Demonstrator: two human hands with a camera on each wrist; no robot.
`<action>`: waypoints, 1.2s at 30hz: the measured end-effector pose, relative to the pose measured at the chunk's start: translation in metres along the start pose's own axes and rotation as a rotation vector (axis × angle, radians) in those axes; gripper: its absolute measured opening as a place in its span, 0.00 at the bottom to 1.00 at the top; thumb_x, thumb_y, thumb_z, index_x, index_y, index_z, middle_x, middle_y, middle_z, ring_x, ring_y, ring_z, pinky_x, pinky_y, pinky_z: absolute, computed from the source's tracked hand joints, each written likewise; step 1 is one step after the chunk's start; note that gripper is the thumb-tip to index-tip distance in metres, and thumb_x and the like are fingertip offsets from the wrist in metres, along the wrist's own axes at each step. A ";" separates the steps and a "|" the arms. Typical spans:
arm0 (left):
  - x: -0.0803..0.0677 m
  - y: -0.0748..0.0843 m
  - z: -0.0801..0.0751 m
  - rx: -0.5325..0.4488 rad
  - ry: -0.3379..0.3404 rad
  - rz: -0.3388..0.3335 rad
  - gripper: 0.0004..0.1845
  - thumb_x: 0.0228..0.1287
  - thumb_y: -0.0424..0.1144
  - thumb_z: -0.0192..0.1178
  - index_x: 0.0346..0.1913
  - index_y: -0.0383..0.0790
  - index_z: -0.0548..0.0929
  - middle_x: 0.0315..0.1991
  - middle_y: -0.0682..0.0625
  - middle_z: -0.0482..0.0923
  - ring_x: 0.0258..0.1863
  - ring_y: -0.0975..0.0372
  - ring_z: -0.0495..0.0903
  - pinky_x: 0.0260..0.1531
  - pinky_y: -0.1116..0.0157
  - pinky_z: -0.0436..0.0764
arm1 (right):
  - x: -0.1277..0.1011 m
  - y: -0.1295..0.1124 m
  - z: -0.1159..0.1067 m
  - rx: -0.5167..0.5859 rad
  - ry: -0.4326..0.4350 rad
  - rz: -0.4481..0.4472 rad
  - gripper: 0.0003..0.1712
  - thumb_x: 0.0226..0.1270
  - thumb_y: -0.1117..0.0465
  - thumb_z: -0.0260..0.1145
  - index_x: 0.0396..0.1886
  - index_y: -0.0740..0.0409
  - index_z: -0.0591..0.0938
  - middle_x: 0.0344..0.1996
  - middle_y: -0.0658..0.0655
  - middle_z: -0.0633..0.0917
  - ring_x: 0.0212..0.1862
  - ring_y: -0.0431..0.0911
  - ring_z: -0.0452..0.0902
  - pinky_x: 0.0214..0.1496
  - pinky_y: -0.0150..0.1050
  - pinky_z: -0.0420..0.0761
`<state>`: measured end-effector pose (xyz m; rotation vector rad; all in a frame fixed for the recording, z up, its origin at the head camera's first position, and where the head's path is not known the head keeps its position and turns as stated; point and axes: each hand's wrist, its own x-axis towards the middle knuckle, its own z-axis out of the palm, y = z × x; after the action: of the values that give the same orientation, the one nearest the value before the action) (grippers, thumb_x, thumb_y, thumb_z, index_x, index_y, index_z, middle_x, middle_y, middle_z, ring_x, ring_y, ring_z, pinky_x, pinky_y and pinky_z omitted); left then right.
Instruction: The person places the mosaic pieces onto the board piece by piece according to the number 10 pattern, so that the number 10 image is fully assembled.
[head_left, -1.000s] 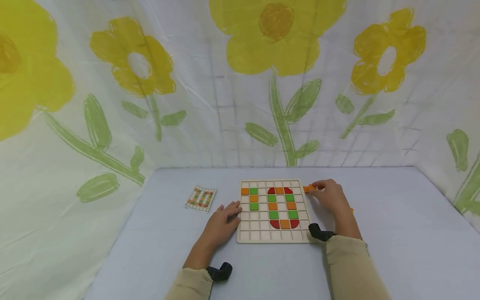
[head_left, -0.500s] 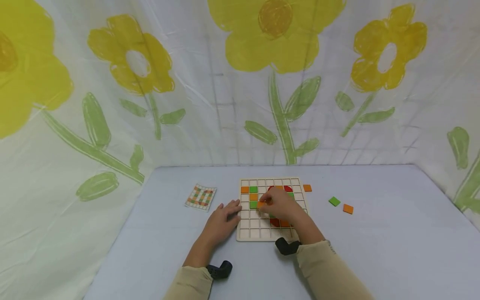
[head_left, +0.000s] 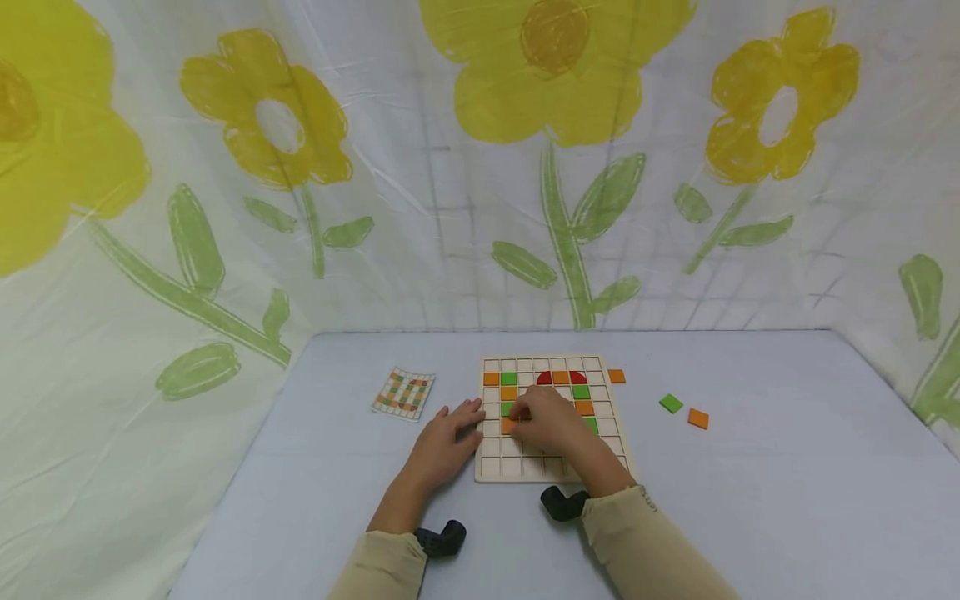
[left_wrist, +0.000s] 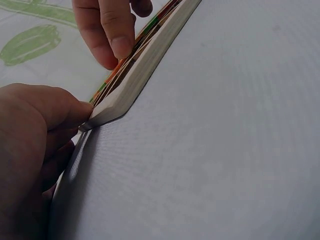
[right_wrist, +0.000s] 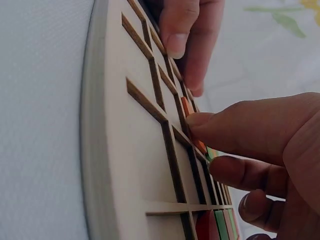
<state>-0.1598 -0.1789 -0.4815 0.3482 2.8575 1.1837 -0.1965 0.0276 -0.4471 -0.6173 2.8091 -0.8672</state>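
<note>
A wooden grid board [head_left: 607, 450] lies on the pale blue table, holding several orange, green and red tiles. My right hand [head_left: 519, 419] reaches over the board's left part and pinches an orange tile [right_wrist: 199, 144] down into a cell [head_left: 509, 426]. My left hand [head_left: 448, 440] rests flat beside the board, its fingers [right_wrist: 176, 35] touching the left edge. In the left wrist view the left hand [left_wrist: 35, 145] touches the board's corner [left_wrist: 107, 112], with the right hand's fingers [left_wrist: 112, 35] above. My right hand hides the board's middle tiles.
A small pattern card [head_left: 403, 393] lies left of the board. Loose tiles sit on the table to the right: an orange one [head_left: 617, 376] by the board's far corner, a green one [head_left: 671, 403] and another orange one [head_left: 698, 418]. A flowered sheet walls the table.
My right hand took an orange tile from right of the board and carried it left across the board, then lower, to a left-column cell. The left hand stayed still.
</note>
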 end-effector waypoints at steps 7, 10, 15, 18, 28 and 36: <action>0.000 0.001 0.002 0.007 0.005 -0.006 0.20 0.69 0.41 0.59 0.62 0.43 0.80 0.70 0.55 0.69 0.72 0.60 0.65 0.78 0.52 0.52 | -0.001 0.008 -0.006 0.054 -0.011 0.036 0.08 0.58 0.59 0.73 0.38 0.52 0.88 0.34 0.48 0.82 0.37 0.43 0.74 0.41 0.39 0.80; 0.000 -0.001 0.004 0.005 0.009 -0.011 0.20 0.69 0.41 0.59 0.63 0.43 0.80 0.70 0.55 0.69 0.72 0.60 0.65 0.78 0.52 0.52 | -0.003 0.019 -0.019 0.119 -0.004 0.125 0.12 0.61 0.57 0.71 0.44 0.52 0.87 0.39 0.50 0.82 0.40 0.45 0.75 0.43 0.41 0.81; 0.001 -0.003 0.006 0.008 0.017 -0.018 0.20 0.69 0.41 0.60 0.63 0.44 0.80 0.70 0.57 0.69 0.73 0.61 0.64 0.78 0.53 0.52 | -0.013 0.053 -0.051 0.151 0.062 0.260 0.18 0.63 0.53 0.69 0.51 0.54 0.85 0.49 0.58 0.81 0.47 0.52 0.76 0.48 0.48 0.81; 0.001 -0.004 0.006 0.013 0.016 -0.011 0.20 0.69 0.41 0.60 0.62 0.43 0.80 0.70 0.57 0.69 0.72 0.61 0.64 0.78 0.53 0.52 | -0.023 0.081 -0.069 0.111 0.123 0.338 0.22 0.64 0.53 0.68 0.55 0.58 0.83 0.54 0.65 0.79 0.54 0.60 0.73 0.52 0.55 0.80; -0.001 -0.002 0.005 0.030 0.002 -0.027 0.21 0.69 0.42 0.60 0.63 0.45 0.80 0.70 0.58 0.68 0.73 0.62 0.64 0.78 0.54 0.52 | -0.054 0.135 -0.096 0.095 0.180 0.708 0.29 0.63 0.53 0.66 0.62 0.59 0.75 0.62 0.75 0.65 0.62 0.75 0.55 0.55 0.77 0.60; -0.001 -0.001 0.005 0.012 0.015 -0.035 0.20 0.69 0.42 0.60 0.63 0.45 0.80 0.70 0.58 0.68 0.73 0.61 0.64 0.78 0.53 0.51 | -0.041 0.128 -0.087 0.100 0.158 0.651 0.28 0.62 0.60 0.68 0.62 0.60 0.76 0.61 0.74 0.67 0.61 0.72 0.58 0.55 0.72 0.67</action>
<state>-0.1587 -0.1762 -0.4852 0.2902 2.8723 1.1681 -0.2244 0.1857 -0.4475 0.3864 2.7778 -0.9230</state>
